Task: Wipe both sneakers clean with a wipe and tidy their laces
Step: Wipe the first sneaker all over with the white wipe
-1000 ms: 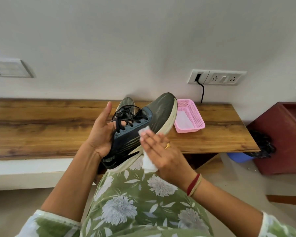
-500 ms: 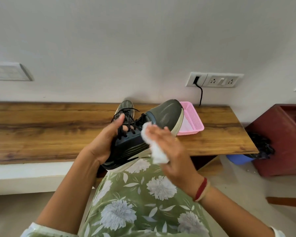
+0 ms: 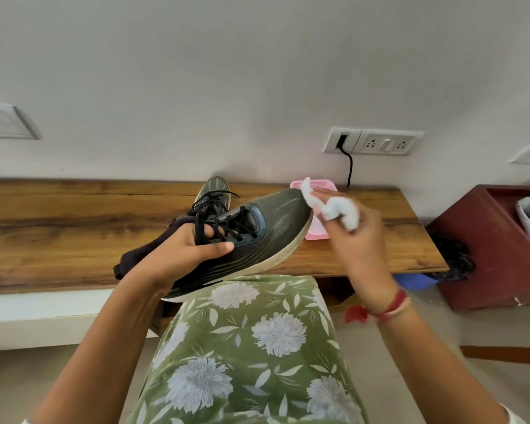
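My left hand [image 3: 181, 252] grips a dark olive sneaker [image 3: 257, 237] around its laced middle, thumb on the side and fingers among the black laces. The shoe is held above my knee, toe pointing up and to the right, pale sole facing me. My right hand [image 3: 358, 240] holds a crumpled white wipe [image 3: 334, 206] at the toe tip. The second sneaker [image 3: 216, 189] stands on the wooden bench [image 3: 74, 228] behind, toe toward the wall, mostly hidden by the held shoe.
A pink plastic basket [image 3: 317, 234] sits on the bench behind the toe and my right hand. A black cable hangs from the wall socket [image 3: 374, 142]. A dark red cabinet [image 3: 496, 249] with a shoe in it stands right; a blue tub is below the bench end.
My right hand has swept the wipe from the shoe's side up along to the toe tip. My left hand has tilted the sneaker flatter, with the thumb now on its side.
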Action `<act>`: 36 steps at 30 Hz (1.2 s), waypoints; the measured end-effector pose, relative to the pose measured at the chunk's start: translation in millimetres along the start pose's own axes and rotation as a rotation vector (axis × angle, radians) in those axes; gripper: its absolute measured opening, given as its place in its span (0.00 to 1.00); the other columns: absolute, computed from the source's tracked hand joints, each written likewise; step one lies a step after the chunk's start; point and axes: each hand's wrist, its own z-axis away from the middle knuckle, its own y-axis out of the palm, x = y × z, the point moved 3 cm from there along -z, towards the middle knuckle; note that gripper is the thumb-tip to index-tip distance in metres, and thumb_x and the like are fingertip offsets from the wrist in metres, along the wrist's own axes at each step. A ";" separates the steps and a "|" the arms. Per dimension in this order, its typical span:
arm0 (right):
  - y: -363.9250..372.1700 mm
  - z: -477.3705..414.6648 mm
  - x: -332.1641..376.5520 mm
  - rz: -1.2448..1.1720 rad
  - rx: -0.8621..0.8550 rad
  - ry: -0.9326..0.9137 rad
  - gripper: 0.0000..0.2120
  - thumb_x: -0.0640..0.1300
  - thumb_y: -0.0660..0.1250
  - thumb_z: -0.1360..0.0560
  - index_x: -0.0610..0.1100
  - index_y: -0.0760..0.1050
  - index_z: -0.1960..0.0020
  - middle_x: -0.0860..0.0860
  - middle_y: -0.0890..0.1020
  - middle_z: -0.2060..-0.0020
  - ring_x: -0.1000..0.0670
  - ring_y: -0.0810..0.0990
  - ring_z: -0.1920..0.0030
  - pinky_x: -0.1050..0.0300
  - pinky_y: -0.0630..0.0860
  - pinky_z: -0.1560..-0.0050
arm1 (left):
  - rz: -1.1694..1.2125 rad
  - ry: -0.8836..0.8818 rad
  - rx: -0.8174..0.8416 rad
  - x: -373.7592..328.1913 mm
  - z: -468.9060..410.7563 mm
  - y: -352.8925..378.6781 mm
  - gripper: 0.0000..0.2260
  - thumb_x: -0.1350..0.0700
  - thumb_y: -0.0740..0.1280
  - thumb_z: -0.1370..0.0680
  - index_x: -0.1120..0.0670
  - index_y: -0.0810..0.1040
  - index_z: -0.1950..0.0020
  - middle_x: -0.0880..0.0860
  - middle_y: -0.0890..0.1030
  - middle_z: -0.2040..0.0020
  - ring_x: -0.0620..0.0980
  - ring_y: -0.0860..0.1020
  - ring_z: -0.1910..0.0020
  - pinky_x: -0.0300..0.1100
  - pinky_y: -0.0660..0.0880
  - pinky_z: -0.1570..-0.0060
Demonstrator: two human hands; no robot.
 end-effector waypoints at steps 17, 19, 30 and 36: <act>40.3 35.9 -53.3 1.010 0.370 -0.650 0.22 0.33 0.64 0.31 0.39 0.73 0.37 0.43 0.77 0.38 0.43 0.73 0.35 0.41 0.56 0.30 | -0.032 -0.038 -0.007 6.0 0.5 2.8 0.09 0.64 0.69 0.25 0.55 0.77 0.64 0.50 0.74 0.63 0.44 0.74 0.61 0.36 0.68 0.57; 31.5 23.8 -54.1 1.076 0.311 -0.625 0.26 0.34 0.69 0.33 0.40 0.73 0.35 0.45 0.76 0.37 0.43 0.70 0.34 0.39 0.55 0.30 | -0.018 -0.035 0.000 5.3 0.9 3.0 0.06 0.64 0.68 0.25 0.60 0.75 0.61 0.47 0.76 0.66 0.42 0.76 0.63 0.31 0.70 0.60; 42.1 34.3 -54.0 0.975 0.313 -0.441 0.29 0.35 0.72 0.35 0.43 0.73 0.35 0.48 0.76 0.36 0.45 0.68 0.32 0.39 0.50 0.29 | 0.020 -0.024 -0.027 2.1 -0.6 9.0 0.17 0.65 0.67 0.24 0.50 0.78 0.72 0.46 0.77 0.66 0.41 0.77 0.62 0.33 0.71 0.57; 23.6 50.9 -59.7 0.253 0.296 -0.045 0.15 0.41 0.62 0.26 0.50 0.75 0.40 0.55 0.78 0.42 0.56 0.71 0.37 0.47 0.64 0.33 | 0.049 -0.004 -0.125 -5.8 -1.3 -8.4 0.16 0.63 0.67 0.24 0.48 0.83 0.69 0.49 0.81 0.65 0.48 0.79 0.61 0.41 0.72 0.55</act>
